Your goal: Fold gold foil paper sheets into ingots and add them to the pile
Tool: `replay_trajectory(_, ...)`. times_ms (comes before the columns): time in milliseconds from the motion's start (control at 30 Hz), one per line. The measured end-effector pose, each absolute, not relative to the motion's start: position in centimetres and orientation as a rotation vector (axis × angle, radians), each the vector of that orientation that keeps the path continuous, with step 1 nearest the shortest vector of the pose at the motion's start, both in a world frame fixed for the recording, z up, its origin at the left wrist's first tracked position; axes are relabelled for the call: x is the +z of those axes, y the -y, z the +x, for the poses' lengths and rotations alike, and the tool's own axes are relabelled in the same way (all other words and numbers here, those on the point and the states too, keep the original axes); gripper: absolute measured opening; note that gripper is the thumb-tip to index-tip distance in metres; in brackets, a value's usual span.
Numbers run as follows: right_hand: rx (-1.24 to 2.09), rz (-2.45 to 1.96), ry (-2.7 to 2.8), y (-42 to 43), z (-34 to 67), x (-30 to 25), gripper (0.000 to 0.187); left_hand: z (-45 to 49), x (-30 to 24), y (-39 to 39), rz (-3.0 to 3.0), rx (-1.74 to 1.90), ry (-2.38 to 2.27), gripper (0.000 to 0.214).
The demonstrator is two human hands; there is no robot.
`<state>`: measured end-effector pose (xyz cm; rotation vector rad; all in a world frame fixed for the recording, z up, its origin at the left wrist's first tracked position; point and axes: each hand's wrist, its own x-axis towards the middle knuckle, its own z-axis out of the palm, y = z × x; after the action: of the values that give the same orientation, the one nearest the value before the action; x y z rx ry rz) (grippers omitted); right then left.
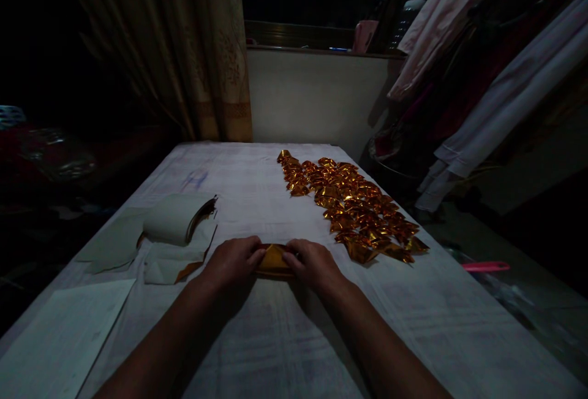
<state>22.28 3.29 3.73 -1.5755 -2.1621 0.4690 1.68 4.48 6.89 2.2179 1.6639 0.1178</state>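
A small sheet of gold foil paper (pixel 274 259) lies on the white tablecloth (pixel 285 331) in front of me, partly folded. My left hand (pixel 232 262) pinches its left side with curled fingers. My right hand (pixel 312 264) pinches its right side the same way. A long heap of several folded gold foil pieces (pixel 351 206) lies on the cloth beyond my right hand, stretching toward the far edge.
A curled stack of pale paper sheets with gold backing (pixel 177 221) lies left of my hands, with flat pale sheets (pixel 59 341) nearer the front left. A curtain (pixel 184 43) hangs behind the table. Clothes (pixel 496 80) hang at the right.
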Motion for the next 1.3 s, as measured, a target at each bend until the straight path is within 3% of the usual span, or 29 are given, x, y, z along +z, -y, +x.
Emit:
replay_trajectory(300, 0.166, -1.596, 2.134, -4.7, 22.5, 0.7, 0.013, 2.0, 5.1, -4.3, 2.32, 0.283, -1.719, 0.011)
replay_trajectory(467, 0.071, -1.543, 2.155, -4.7, 22.8, 0.1, 0.012, 1.6, 3.8, -4.8, 2.322, 0.406, -1.696, 0.023)
replay_trajectory(767, 0.202, -1.497, 2.123, -4.6, 22.5, 0.3, 0.01, 1.6, 4.5, -5.2, 2.298, 0.349, -1.644, 0.006)
replay_trajectory(933, 0.233, -1.456, 2.077, -4.6, 22.5, 0.2, 0.022, 1.7, 4.5, -5.3, 2.28, 0.394, -1.602, 0.007)
replay_trajectory(1167, 0.386, -1.41, 1.944, -5.3, 23.2, -0.6, 0.009, 1.5, 4.1, -5.7, 2.097, 0.456, -1.548, 0.005)
replay_trajectory(1300, 0.511, -1.327, 1.891, -5.7, 23.5, -0.8, 0.007, 1.4, 3.7, -5.9, 1.966, 0.564, -1.494, 0.017)
